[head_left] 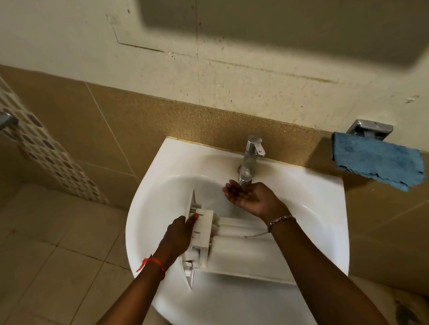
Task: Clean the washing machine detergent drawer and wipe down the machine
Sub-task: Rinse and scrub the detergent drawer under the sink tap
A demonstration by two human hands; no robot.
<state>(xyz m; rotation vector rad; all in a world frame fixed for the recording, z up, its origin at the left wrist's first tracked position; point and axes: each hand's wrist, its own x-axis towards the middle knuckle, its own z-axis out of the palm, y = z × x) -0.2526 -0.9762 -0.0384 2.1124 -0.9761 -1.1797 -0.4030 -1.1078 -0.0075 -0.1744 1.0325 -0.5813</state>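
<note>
White rigid plastic detergent drawer (237, 245) lies in the white ceramic basin (322, 202), just below the right wrist. Left hand (179, 231) clasps its front-panel end; right hand (251, 194) is cupped, empty, under the chrome tap (251, 156). Judged light, stiff, slippery wet: hold by the panel end

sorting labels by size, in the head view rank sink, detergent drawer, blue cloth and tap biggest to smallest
1. sink
2. detergent drawer
3. blue cloth, though the drawer is nearer the camera
4. tap
</note>
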